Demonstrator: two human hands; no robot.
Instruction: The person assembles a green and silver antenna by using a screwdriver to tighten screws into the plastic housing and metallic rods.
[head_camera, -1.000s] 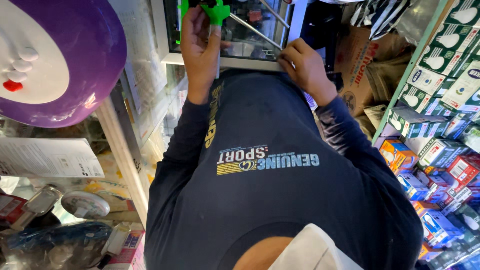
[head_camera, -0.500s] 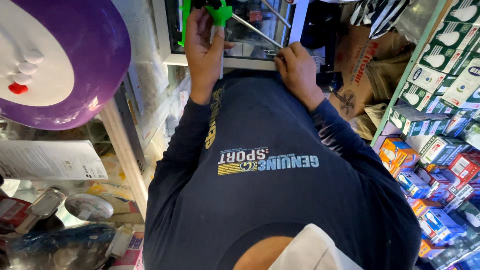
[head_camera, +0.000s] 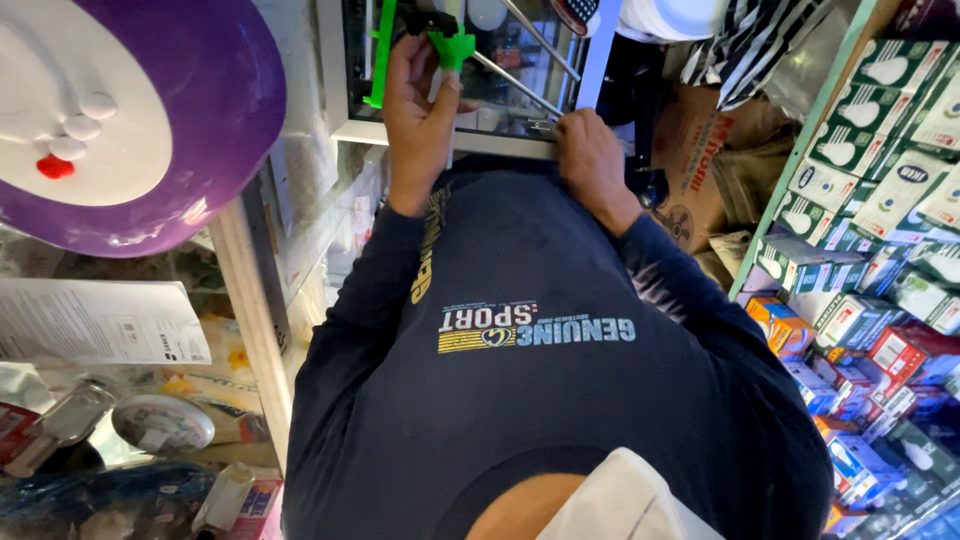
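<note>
My left hand (head_camera: 422, 112) is raised in front of my chest and closed around a bright green plastic tool (head_camera: 452, 48) with a black part at its top. A green strip (head_camera: 381, 55) stands upright just left of it. My right hand (head_camera: 592, 162) rests with bent fingers on the white frame (head_camera: 500, 145) of a glass case. Its fingertips touch a small metal piece where thin metal rods (head_camera: 530, 45) end. Whether it grips anything is hidden. My dark blue sleeves and shirt fill the middle of the view.
A big purple and white round object (head_camera: 130, 120) hangs at the upper left. Below it sit a glass counter edge (head_camera: 255, 330), a paper sheet (head_camera: 100, 325) and packaged goods. Shelves of small boxes (head_camera: 880, 200) line the right. A cardboard box (head_camera: 700, 170) stands behind my right arm.
My right hand has slid slightly left and down onto the frame edge. My left hand has kept hold of the green tool and shifted a little to the right.
</note>
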